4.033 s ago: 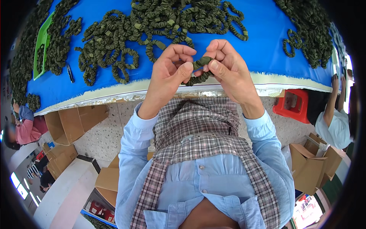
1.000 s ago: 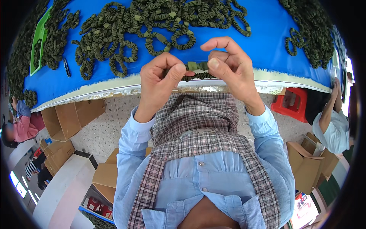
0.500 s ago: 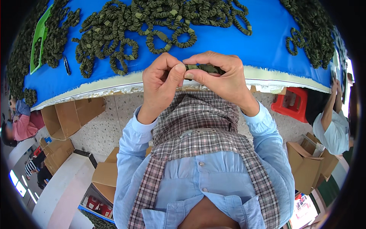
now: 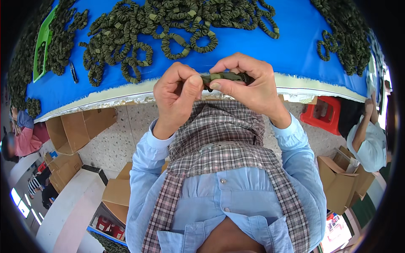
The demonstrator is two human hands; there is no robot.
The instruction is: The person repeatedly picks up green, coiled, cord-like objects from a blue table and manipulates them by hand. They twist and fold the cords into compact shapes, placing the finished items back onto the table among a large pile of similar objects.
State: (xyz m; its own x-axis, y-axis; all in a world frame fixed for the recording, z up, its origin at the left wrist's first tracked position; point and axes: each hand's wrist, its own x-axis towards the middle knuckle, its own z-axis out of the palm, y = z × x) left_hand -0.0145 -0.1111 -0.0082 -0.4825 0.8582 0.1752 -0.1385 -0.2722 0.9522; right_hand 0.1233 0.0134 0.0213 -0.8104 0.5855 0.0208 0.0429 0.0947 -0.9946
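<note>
A dark green gathered fabric band, like a scrunchie (image 4: 230, 76), is stretched between my two hands just above the table's near edge. My left hand (image 4: 175, 90) pinches its left end between thumb and forefinger. Thumb and fingers of my right hand (image 4: 253, 84) grip the band nearer its right part, with some folds showing between them. The inner part of the band is hidden by the fingers. Beyond my hands lies a large pile of similar green scrunchies (image 4: 177, 19), several of them lying singly along its near side.
The table has a blue cover (image 4: 295, 46). On the left are a green tray (image 4: 41, 50), a pen (image 4: 74, 72) and more scrunchies; another pile (image 4: 346, 38) lies right. Cardboard boxes (image 4: 80, 128) and a red stool (image 4: 322, 116) stand below. Other people (image 4: 367, 143) sit at both sides.
My hands have moved slightly apart, the right one a little rightward and the left one slightly leftward. More of the green band shows between them.
</note>
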